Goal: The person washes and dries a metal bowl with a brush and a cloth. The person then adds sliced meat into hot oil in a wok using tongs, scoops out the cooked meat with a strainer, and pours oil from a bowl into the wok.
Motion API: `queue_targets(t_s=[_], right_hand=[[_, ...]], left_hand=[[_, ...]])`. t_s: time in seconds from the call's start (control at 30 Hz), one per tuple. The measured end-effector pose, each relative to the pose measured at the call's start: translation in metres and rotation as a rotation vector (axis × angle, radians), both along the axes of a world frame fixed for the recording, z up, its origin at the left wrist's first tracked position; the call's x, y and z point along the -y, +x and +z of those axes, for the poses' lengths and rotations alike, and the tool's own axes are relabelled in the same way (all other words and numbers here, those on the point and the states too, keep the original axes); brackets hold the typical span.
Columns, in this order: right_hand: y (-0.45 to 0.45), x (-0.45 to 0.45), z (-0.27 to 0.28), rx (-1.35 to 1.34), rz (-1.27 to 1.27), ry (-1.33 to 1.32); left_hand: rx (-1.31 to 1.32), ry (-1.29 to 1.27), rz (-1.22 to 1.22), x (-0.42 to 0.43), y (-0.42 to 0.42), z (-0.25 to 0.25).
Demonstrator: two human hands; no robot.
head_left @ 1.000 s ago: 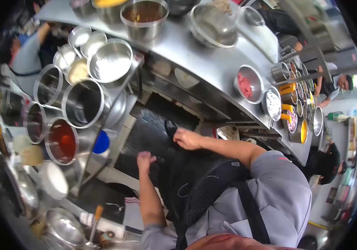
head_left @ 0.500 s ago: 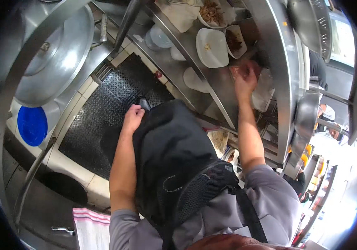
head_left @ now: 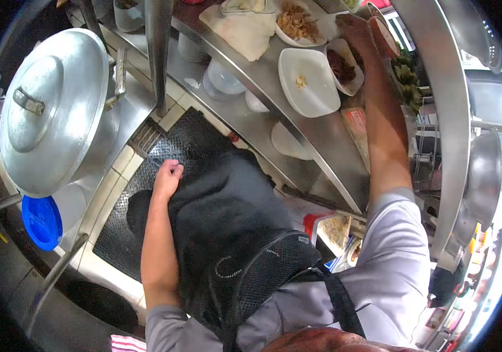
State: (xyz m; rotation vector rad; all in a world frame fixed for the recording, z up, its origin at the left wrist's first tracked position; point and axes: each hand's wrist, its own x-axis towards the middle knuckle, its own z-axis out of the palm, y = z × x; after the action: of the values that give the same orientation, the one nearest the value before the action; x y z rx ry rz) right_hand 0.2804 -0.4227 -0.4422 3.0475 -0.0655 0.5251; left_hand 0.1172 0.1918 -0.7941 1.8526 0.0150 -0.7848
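My left hand hangs over the dark floor mat beside my black apron, its fingers curled in with nothing visible in them. My right arm stretches over a metal shelf, and my right hand lies in shadow among the dishes; its fingers are too dark to make out. Close to it are a reddish round container, a narrow white bowl of dark brown food and a bowl of brown shreds. A white square dish with some crumbs stands nearer me. Leafy greens lie right of my forearm.
A large lidded pot stands at the left, above a blue lid. Metal shelf edges and a post frame the space ahead. A flat packet lies beside my right forearm. Metal pans hang at the right.
The view has turned from the counter of pots to the shelf. My right hand has reached deeper among the dishes. My left hand has moved away from a dark object near the apron.
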Motion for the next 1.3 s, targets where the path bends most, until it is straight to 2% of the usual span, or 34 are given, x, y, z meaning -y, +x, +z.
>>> queue_targets(t_s=[0.07, 0.13, 0.33, 0.43, 0.53, 0.67, 0.73, 0.77, 0.83, 0.87, 0.9, 0.97, 1.0, 1.07, 1.1, 1.17, 1.2, 1.27, 1.3], right_hand=[[0.021, -0.001, -0.004, -0.043, 0.023, 0.089], [0.032, -0.012, 0.001, -0.443, -0.088, 0.179], [0.038, -0.015, -0.005, -0.598, -0.150, 0.168], [0.037, -0.008, -0.011, -0.549, -0.229, 0.259], [0.037, 0.000, -0.018, -0.536, -0.140, 0.342], [0.028, -0.010, -0.011, -0.493, -0.173, 0.262], [0.021, -0.012, -0.011, -0.300, -0.314, 0.441], [0.022, -0.006, -0.014, -0.304, -0.313, 0.442], [0.025, 0.025, -0.021, -0.092, -0.237, 0.745], [0.028, 0.064, -0.025, 0.007, 0.170, 0.101], [0.022, 0.051, -0.017, 0.005, 0.171, 0.103], [0.004, 0.013, 0.011, 0.274, -0.114, -0.450], [0.007, 0.023, 0.005, 0.274, -0.115, -0.452], [0.018, 0.068, -0.011, 0.431, -0.335, 0.127], [0.019, 0.076, -0.006, 0.434, -0.335, 0.125], [0.019, 0.086, 0.003, 0.421, -0.067, 0.685], [0.019, 0.090, 0.006, 0.423, -0.066, 0.682], [0.017, 0.088, 0.010, 0.074, -0.047, 1.032], [0.015, 0.086, 0.007, 0.076, -0.045, 1.033]], left_hand=[[0.002, -0.027, 0.067, -0.004, 0.008, 0.004], [-0.015, -0.065, 0.157, -0.010, 0.015, 0.012], [-0.053, -0.050, 0.186, -0.026, 0.025, 0.021], [-0.055, -0.099, 0.267, -0.033, 0.027, 0.012], [-0.055, -0.118, 0.276, -0.040, 0.030, 0.005], [-0.065, -0.142, 0.283, -0.045, 0.032, 0.002], [-0.078, -0.113, 0.241, -0.048, 0.033, 0.000], [-0.080, -0.111, 0.243, -0.049, 0.032, 0.000], [-0.099, -0.127, 0.261, -0.051, 0.033, 0.000], [-0.100, -0.125, 0.262, -0.052, 0.033, 0.000], [-0.092, -0.124, 0.258, -0.054, 0.034, 0.001], [-0.084, -0.125, 0.253, -0.054, 0.034, 0.000], [-0.072, -0.130, 0.259, -0.053, 0.035, 0.000], [-0.057, -0.137, 0.263, -0.051, 0.036, 0.000], [-0.050, -0.155, 0.268, -0.051, 0.036, -0.002], [-0.041, -0.177, 0.274, -0.048, 0.035, 0.000], [-0.038, -0.187, 0.273, -0.047, 0.034, 0.001], [-0.033, -0.197, 0.272, -0.047, 0.034, 0.001], [-0.034, -0.199, 0.248, -0.048, 0.034, 0.002]])
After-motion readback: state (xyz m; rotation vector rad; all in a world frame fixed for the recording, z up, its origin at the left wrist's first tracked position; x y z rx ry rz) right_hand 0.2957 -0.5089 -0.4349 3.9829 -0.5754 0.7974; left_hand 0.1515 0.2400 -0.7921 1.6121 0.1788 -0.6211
